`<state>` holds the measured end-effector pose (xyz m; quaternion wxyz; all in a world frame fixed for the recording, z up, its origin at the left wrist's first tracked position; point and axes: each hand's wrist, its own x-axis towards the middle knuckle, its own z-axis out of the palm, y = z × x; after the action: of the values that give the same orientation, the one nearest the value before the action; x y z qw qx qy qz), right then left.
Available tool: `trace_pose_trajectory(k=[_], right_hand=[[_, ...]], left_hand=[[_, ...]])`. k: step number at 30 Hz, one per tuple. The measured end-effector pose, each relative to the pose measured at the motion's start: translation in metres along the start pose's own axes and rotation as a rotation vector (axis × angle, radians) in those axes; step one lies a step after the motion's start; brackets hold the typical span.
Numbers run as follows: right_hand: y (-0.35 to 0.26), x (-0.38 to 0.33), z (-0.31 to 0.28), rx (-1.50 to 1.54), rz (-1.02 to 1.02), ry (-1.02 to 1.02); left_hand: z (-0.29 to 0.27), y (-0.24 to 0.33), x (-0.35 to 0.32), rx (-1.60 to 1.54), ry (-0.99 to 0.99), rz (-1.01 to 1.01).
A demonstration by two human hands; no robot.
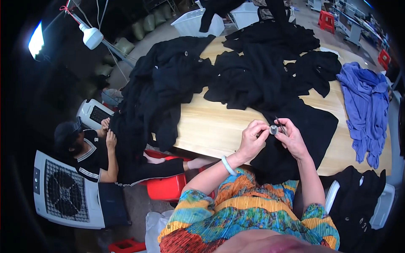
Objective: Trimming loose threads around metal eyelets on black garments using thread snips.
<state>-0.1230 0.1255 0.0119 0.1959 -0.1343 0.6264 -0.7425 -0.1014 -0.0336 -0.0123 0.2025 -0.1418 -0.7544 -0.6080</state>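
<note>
My left hand [254, 138] is closed in a pinch, its fingertips right beside a small round pale thing with a dark centre [274, 130]. Whether it grips the edge of that thing or something finer, I cannot tell. My right hand [294, 140] holds the round thing between its fingers. A thin dark pointed tool [277, 121] also sticks out from the right fingers; its kind is unclear. Under both hands a black garment [314, 130] lies over the table's near edge and hangs toward my lap.
More black garments [253, 71] cover much of the wooden table [206, 126]. A blue-purple garment [365, 109] drapes over its right side. At the left a seated person [90, 147] handles black cloth beside a fan unit [65, 189] and a red stool [166, 185]. A lamp [90, 37] hangs upper left.
</note>
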Motion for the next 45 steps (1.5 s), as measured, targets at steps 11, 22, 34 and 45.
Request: trace_pose_trajectory(k=[11, 22, 34, 45], right_hand=[[0.009, 0.003, -0.016, -0.227, -0.224, 0.243], [-0.011, -0.042, 0.001, -0.035, -0.026, 0.028], [-0.010, -0.034, -0.009, 0.285, 0.123, -0.029], [-0.005, -0.032, -0.013, 0.271, 0.122, -0.012]], left_hand=[[-0.011, 0.022, 0.036, -0.134, -0.330, -0.608], [-0.007, 0.035, 0.040, -0.490, -0.289, -0.645], [0.003, 0.034, 0.029, -0.381, -0.252, -0.374], [0.006, 0.026, 0.018, -0.337, -0.274, -0.257]])
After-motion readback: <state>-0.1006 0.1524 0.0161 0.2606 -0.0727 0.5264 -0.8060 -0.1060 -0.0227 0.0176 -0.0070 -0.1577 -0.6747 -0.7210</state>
